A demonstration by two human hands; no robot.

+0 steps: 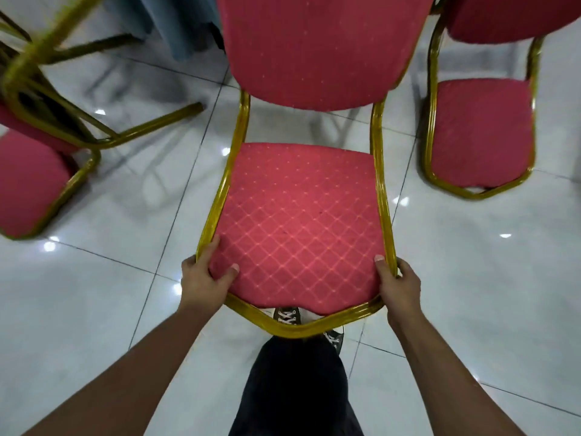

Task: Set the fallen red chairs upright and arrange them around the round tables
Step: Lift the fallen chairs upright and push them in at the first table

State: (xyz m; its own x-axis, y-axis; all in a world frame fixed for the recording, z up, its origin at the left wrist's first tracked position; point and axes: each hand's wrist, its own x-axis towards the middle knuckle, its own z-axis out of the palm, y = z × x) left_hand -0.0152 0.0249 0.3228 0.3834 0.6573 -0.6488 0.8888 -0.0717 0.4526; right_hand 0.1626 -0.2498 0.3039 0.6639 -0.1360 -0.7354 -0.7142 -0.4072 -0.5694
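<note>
A red padded chair (298, 199) with a gold metal frame stands in front of me, its backrest at the far side. My left hand (204, 275) grips the seat's front left corner, thumb on the cushion. My right hand (397, 281) grips the front right corner around the gold frame. A second red chair (481, 130) stands upright at the right. A third red chair (31, 180) lies tipped over at the left, its gold legs pointing toward the middle.
Glossy white floor tiles (110, 294) surround the chairs. Blue-grey cloth (176, 23) hangs at the top left behind the fallen chair's legs. My dark trouser leg and sneakers (289, 316) are just under the held seat's front edge.
</note>
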